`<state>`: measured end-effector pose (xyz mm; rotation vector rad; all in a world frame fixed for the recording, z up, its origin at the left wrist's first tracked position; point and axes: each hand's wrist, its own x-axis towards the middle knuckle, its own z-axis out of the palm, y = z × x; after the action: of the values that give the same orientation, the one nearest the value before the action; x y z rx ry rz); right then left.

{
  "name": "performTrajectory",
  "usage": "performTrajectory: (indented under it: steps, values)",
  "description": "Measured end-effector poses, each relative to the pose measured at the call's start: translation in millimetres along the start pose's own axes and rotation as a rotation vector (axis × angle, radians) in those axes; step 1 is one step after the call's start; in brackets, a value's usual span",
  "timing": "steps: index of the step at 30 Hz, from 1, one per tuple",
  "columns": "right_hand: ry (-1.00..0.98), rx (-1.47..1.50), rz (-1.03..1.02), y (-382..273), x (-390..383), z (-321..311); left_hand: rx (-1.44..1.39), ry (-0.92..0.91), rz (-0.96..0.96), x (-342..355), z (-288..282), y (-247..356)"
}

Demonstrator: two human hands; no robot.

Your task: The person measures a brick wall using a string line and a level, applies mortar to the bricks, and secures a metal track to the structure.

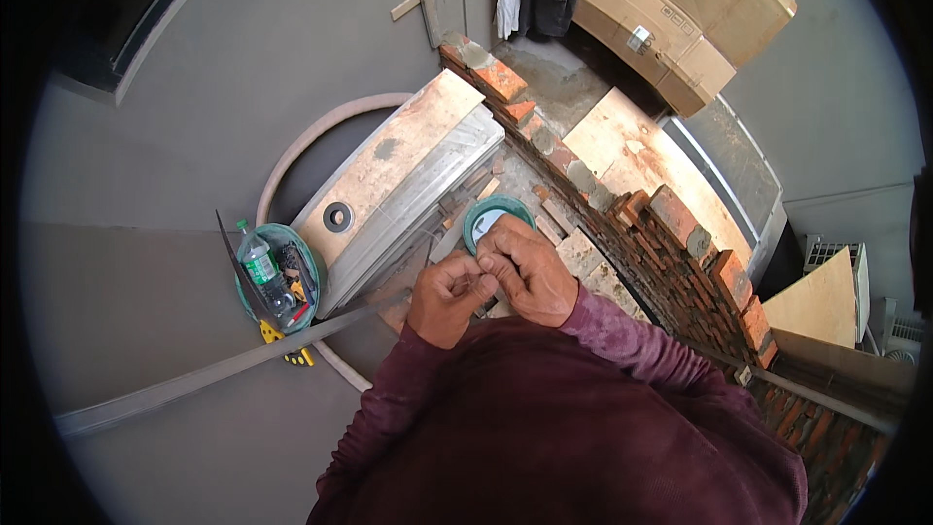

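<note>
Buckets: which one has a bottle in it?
The left bucket: its bottle pokes up. The other bucket, by the right hand, shows just something white.

Pale wooden plank (398,157), stained mid-length, laid along a long grey ridged piece (428,190). On plank: one black ring (338,229), flat, toward its lower-left end. Floor (512,173) alongside: scattered brick fragments (465,202).

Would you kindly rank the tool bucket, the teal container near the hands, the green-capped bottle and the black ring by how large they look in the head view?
1. Tool bucket
2. Teal container, though the right hand hides part of it
3. Green-capped bottle
4. Black ring
</note>
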<state>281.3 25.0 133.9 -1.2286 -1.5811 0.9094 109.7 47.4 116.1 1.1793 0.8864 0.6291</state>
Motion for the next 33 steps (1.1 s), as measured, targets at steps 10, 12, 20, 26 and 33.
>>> performTrajectory:
  steps: [10,12,20,26,33]
  values:
    - [0.068,0.199,0.157,14.9,1.4,-18.9,0.183,0.173,0.2,19.6,-6.9,6.3]
    - [0.002,0.17,0.172,4.0,6.8,-20.5,0.168,0.198,0.181,20.6,-7.9,7.4]
    - [-0.061,0.088,0.001,-8.0,27.8,-22.6,0.263,0.139,0.13,18.5,-20.7,32.3]
    - [-0.006,-0.101,-0.21,-25.8,29.5,-7.6,0.11,0.036,0.03,15.9,-36.5,34.6]
    - [-0.062,-0.105,-0.234,-17.5,28.2,-6.9,0.166,0.087,0.07,12.7,-37.5,40.1]
